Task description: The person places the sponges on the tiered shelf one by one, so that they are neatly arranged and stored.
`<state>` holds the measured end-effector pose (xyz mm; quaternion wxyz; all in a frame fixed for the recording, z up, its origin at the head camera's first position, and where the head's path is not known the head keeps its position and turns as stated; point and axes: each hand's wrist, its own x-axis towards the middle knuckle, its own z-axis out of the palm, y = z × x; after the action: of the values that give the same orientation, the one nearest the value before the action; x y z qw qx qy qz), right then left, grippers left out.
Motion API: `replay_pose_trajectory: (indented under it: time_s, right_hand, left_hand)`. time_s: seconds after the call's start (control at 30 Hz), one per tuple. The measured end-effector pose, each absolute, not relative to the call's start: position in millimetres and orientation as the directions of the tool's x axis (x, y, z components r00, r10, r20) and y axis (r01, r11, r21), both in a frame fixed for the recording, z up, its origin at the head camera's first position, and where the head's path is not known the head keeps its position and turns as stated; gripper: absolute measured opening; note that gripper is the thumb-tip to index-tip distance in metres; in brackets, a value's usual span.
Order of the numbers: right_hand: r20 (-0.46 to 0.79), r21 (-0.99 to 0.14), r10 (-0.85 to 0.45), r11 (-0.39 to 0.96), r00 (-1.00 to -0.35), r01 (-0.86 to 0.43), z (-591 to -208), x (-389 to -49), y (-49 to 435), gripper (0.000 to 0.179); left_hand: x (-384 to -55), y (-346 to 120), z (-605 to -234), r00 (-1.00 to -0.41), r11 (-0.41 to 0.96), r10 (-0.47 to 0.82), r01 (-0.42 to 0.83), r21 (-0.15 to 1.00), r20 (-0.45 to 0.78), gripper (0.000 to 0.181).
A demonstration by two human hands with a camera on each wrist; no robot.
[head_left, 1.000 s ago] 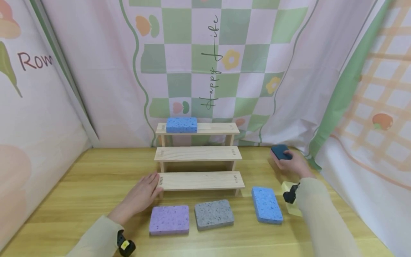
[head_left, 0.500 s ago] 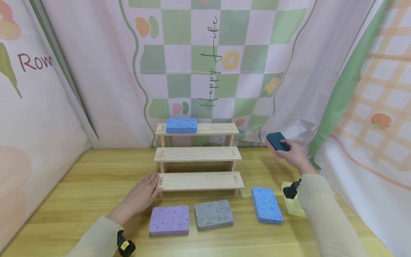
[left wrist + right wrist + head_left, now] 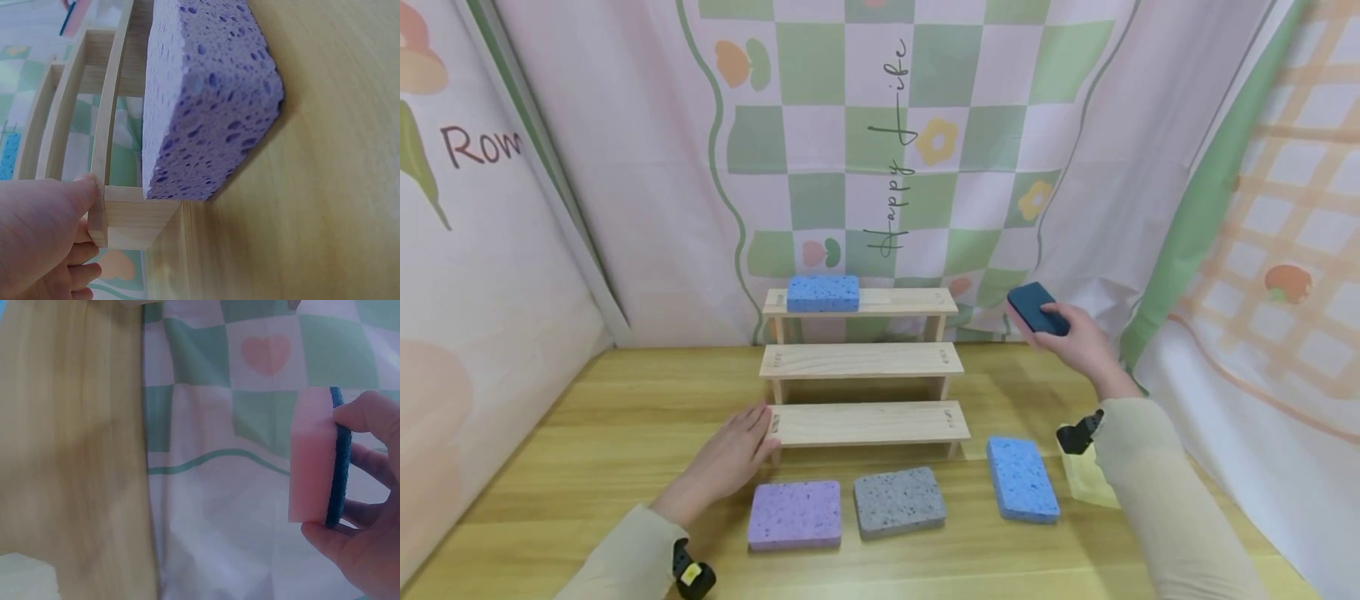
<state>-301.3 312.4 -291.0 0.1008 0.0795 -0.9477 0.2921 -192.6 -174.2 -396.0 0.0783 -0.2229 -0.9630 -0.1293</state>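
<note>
My right hand (image 3: 1084,346) holds a scouring sponge (image 3: 1028,307) by its edges, raised at the right of the wooden stand. The sponge has a dark blue-green scrubbing face and a pink foam body; in the right wrist view the pink foam (image 3: 310,459) points away from the palm. At the left end of the three-step wooden stand (image 3: 865,422), my left hand (image 3: 730,450) grips the lowest board, thumb (image 3: 81,190) at its front corner and fingertips past its end. A blue sponge (image 3: 823,293) lies on the top step, toward the left.
On the table before the stand lie a purple sponge (image 3: 794,515), a grey sponge (image 3: 899,502) and a blue sponge (image 3: 1022,479). A pale yellow sponge (image 3: 1086,479) is partly hidden under my right forearm. Printed curtains (image 3: 647,167) hang behind and at both sides.
My right hand has lifted the scouring sponge from near the table's back right and carried it up and slightly left. My left hand has stayed at the stand.
</note>
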Motion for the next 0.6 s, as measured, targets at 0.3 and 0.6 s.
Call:
replay_pose_trajectory:
  time_s: [0.3, 0.6]
  right_hand:
    - [0.274, -0.519, -0.128, 0.815, -0.953, -0.259, -275, -298, 297, 0.058]
    - [0.323, -0.498, -0.172, 0.805, -0.931, -0.321, -264, -294, 277, 0.053]
  left_hand:
    - [-191, -173, -395, -0.89, 0.868, 0.405, 0.446, 0.219, 0.207, 0.053]
    - [-191, -173, -394, -0.888, 0.866, 0.409, 0.451, 0.218, 0.212, 0.053]
